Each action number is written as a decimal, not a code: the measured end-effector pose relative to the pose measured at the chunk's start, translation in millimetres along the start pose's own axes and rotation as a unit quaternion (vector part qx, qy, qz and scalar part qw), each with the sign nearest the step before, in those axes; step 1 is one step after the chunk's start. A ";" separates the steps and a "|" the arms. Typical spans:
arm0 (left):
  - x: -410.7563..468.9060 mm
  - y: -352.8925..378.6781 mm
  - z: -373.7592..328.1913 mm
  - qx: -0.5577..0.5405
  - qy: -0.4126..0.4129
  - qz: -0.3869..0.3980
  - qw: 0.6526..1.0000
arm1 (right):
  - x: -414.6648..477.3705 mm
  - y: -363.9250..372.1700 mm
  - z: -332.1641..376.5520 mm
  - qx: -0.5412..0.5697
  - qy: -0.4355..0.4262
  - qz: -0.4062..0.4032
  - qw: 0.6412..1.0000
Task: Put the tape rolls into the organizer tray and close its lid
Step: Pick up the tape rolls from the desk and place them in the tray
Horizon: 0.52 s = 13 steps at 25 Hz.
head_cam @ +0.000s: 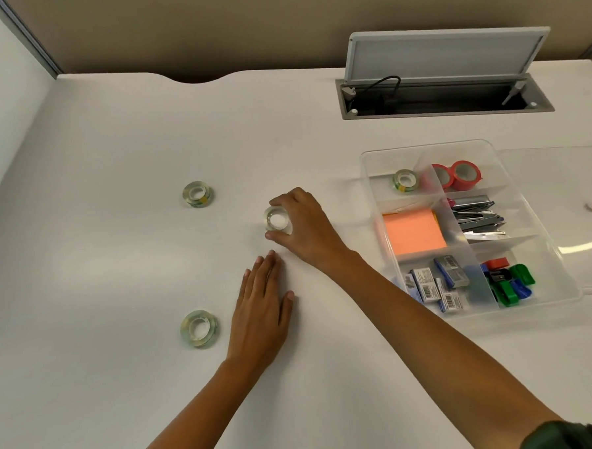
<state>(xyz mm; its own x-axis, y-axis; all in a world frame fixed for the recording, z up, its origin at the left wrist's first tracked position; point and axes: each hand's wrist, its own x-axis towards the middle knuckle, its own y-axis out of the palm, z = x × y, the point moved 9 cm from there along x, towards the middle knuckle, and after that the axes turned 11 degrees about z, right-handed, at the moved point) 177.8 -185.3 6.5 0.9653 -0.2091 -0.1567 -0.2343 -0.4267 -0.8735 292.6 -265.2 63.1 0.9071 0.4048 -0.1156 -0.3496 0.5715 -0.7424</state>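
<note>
Our left hand (261, 315) lies flat on the white desk (112, 148), palm down, fingers extended and held together, gripping nothing. Our right hand (305, 224) reaches across just beyond its fingertips and pinches a clear tape roll (276, 219) between thumb (281, 240) on the near side and fingers (281, 201) on the far side; the roll sits on the desk surface or just at it, and we cannot tell whether it is lifted.

Relative to this grip, two more clear tape rolls lie on the desk to the left: the far roll (198, 194) beyond the grip and the near roll (199, 329) closer to us, just left of the flat hand.

To the right of the grip stands the transparent organizer tray (366, 162). Its far-left compartment holds one clear tape roll (405, 180); the far-right compartment holds two red tape rolls (458, 174) standing on edge, touching. Orange sticky notes (413, 232) fill the middle-left compartment, with staplers (476, 216) beside them on the right. The near compartments hold staple boxes (435, 285) and coloured sharpeners (507, 282).

The tray's clear lid (567, 189) lies open, flat on the desk on the side of the tray away from the grip. Beyond the tray, a cable hatch (446, 51) in the desk stands raised.
</note>
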 end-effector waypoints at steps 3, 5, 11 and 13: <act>17.8 -1.6 -5.3 0.018 0.016 0.018 1.000 | -19.1 -52.2 -6.1 0.031 -0.018 -0.090 0.995; 30.9 -1.1 -7.8 0.027 0.025 0.032 0.999 | -32.4 -88.0 -18.7 0.025 -0.029 -0.145 0.989; 48.1 6.9 -10.2 0.074 0.018 0.017 0.997 | -47.7 -158.1 -91.0 -0.046 0.046 -0.212 0.975; 47.3 7.9 -10.3 0.091 0.013 0.006 0.996 | -42.5 -165.4 -111.5 -0.075 0.069 -0.193 0.976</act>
<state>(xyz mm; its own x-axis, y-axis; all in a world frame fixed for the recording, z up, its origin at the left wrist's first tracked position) 220.4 -207.6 -3.0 0.9585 -0.2374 -0.1580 -0.2189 -0.2571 -0.9413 338.0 -456.6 117.2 0.9910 0.0745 0.1116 0.0528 0.5477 -0.8350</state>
